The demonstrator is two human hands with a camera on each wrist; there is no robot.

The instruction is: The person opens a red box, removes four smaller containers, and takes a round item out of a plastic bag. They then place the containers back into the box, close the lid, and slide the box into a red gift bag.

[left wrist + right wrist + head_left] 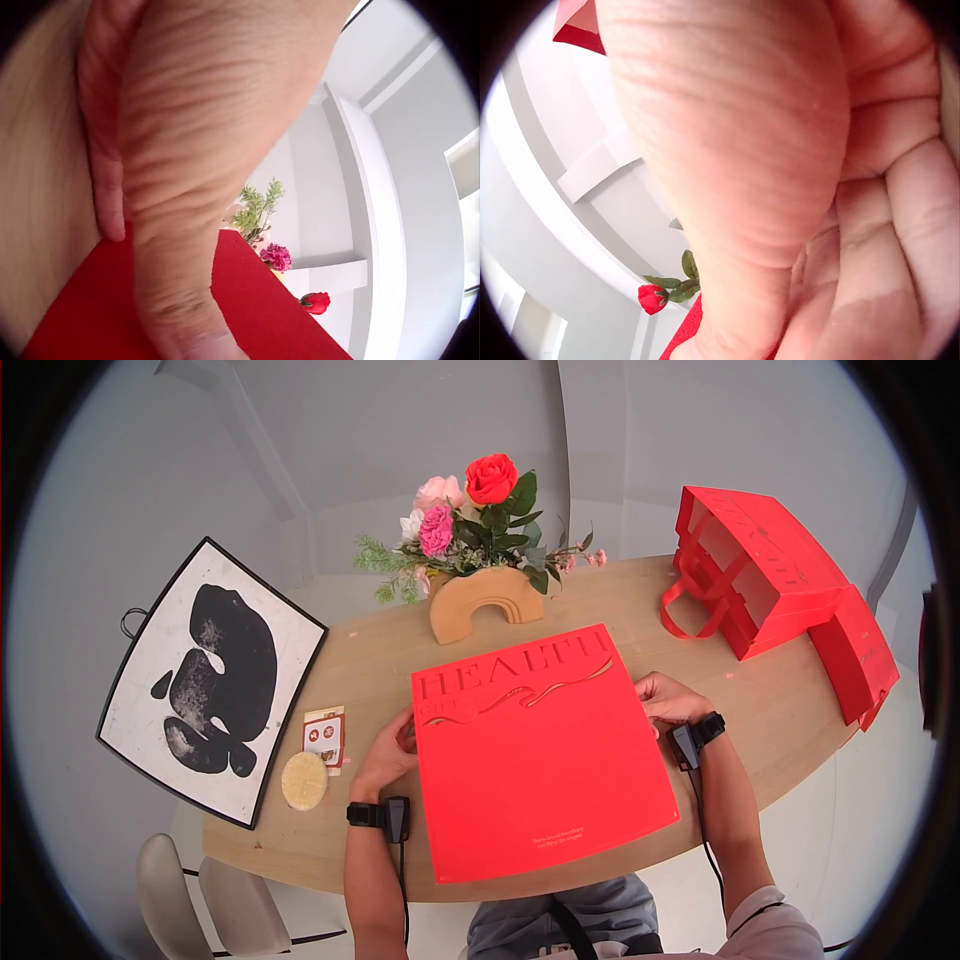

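Note:
A large red gift box [540, 770] with raised lettering on its top lies flat before the person, near the table's front edge. On its left side the left hand [388, 752] grips it. The left wrist view shows that thumb [180, 300] along the red side wall [255, 307], with a fingertip at the wall's lower edge. Opposite, the right hand [672, 700] holds the box's right side. Its thumb [742, 300] lies against the red edge and its fingers [877, 277] are bent; the right fingertips are hidden.
Behind the box, an arch-shaped vase [465, 605] holds flowers. An open red carrier box [770, 580] with a ribbon handle stands at the right. To the left are a framed black-and-white picture [215, 690], small cards [325, 735] and a round yellowish disc [304, 781]. Chairs [240, 905] stand below left.

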